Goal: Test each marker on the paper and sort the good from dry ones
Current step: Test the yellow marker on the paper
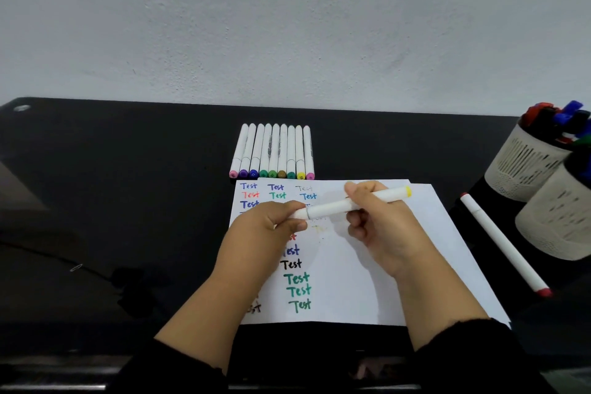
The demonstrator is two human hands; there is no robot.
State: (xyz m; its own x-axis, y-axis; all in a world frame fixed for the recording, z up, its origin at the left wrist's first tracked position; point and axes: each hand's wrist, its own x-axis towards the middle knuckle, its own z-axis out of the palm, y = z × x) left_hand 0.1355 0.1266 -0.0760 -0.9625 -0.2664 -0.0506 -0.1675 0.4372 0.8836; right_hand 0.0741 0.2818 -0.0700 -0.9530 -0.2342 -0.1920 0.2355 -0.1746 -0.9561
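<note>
- Crossing the near edge of the black table, two forearms in dark sleeves reach over a white paper lying just right of the middle.
- On the paper the word "Test" is written many times in blue, red, green and black; a faint yellowish mark sits between the hands.
- The left hand curls its fingers round the left end of a white yellow marker, at its cap.
- The right hand pinches the barrel of the same marker, held level just above the paper; its yellow end points right.
- Near the right edge, a red-tipped marker lies alone beside the paper.
- Beyond it, two pale slotted cups stand at the right edge, the far one holding dark, red and blue pens.
- Past the paper's far edge, a row of markers lies side by side, coloured ends toward the paper.
- Along the far edge rises a plain grey-white wall.
</note>
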